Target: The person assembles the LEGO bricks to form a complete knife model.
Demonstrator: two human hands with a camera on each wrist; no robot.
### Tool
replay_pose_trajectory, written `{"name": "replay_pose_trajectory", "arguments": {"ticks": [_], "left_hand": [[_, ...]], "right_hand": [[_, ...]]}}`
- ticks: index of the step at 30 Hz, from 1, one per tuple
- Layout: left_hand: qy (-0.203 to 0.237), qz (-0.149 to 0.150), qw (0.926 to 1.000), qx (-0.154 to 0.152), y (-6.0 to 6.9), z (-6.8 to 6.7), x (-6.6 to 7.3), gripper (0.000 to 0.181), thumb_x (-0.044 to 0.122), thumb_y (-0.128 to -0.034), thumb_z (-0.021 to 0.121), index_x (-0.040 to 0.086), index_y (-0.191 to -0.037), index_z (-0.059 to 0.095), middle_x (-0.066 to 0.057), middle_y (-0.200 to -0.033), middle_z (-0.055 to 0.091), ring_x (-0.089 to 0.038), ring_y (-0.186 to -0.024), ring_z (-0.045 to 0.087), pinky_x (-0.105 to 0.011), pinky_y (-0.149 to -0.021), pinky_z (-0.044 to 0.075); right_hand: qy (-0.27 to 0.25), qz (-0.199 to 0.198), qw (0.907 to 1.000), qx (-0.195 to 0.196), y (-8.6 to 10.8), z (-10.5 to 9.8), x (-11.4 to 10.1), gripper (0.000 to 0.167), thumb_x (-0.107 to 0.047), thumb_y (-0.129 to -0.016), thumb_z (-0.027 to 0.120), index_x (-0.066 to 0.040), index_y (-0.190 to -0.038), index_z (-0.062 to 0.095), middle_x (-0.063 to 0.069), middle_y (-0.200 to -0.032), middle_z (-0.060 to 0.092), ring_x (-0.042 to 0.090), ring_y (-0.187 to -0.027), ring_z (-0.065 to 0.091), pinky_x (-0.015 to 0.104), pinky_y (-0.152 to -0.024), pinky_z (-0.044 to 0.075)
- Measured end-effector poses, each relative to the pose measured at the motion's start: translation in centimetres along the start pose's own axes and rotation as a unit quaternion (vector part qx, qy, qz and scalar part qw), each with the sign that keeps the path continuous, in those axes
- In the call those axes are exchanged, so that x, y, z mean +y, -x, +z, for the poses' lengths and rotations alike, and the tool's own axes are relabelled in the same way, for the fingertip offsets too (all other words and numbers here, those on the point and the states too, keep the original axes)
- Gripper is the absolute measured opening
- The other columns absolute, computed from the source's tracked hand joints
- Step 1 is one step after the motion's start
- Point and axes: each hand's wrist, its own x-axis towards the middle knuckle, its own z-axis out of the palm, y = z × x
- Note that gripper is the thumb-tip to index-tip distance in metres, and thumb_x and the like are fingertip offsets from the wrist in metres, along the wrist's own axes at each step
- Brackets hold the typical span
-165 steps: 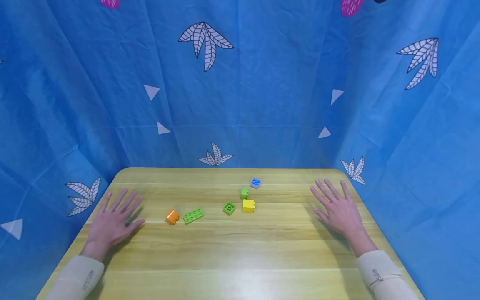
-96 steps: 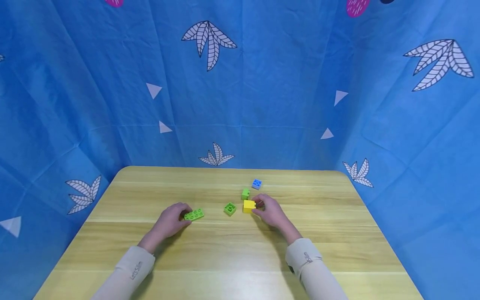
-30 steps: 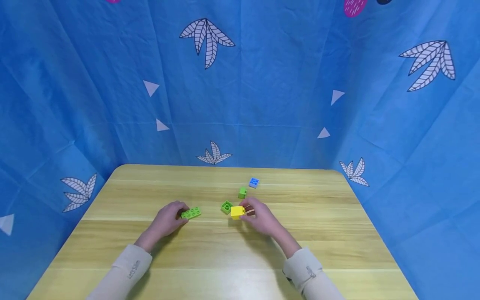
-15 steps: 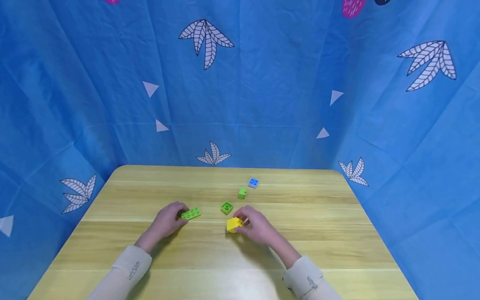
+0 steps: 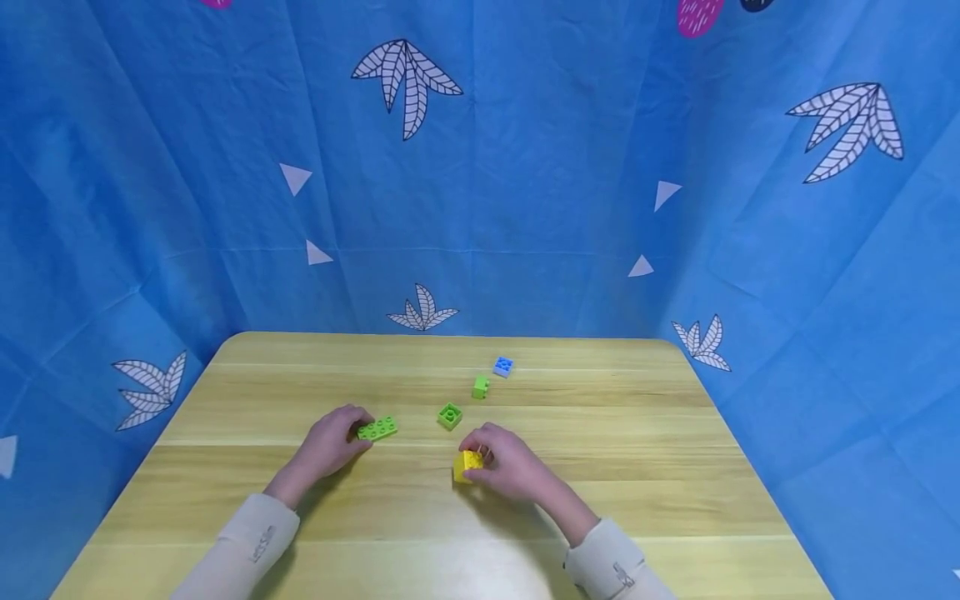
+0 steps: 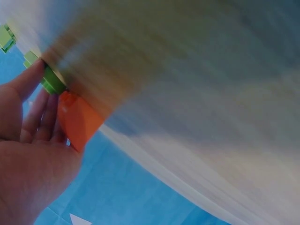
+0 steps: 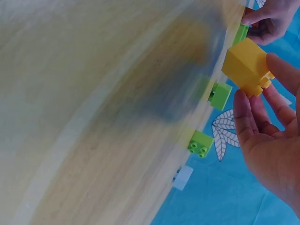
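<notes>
Watching remotely, I see the right hand pinching the yellow brick near the middle of the desk. The left hand pinches the green plate, nearer the desk's left edge, with the orange brick close by. A square green brick, a small green brick and a blue brick stretch toward the far edge.

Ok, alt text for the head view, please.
A person's right hand pinches a yellow toy brick at a wooden table; the left hand grips a long green brick. Two smaller green bricks and a blue brick lie beyond the yellow one.
</notes>
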Motion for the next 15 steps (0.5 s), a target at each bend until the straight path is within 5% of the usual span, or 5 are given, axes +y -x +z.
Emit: {"name": "replay_pose_trajectory", "arguments": {"ticks": [15], "left_hand": [[-0.006, -0.006, 1.0000, -0.003, 0.11, -0.36, 0.40, 0.031, 0.012, -0.0891, 0.081, 0.005, -0.117, 0.071, -0.007, -0.107, 0.070, -0.021, -0.096, 0.065, -0.046, -0.088, 0.057]], "right_hand": [[0.024, -0.007, 0.9995, -0.018, 0.09, 0.55, -0.16, 0.032, -0.022, -0.089, 0.083, -0.012, -0.117, 0.072, -0.006, -0.097, 0.062, 0.007, -0.086, 0.054, 0.024, -0.078, 0.051]]}}
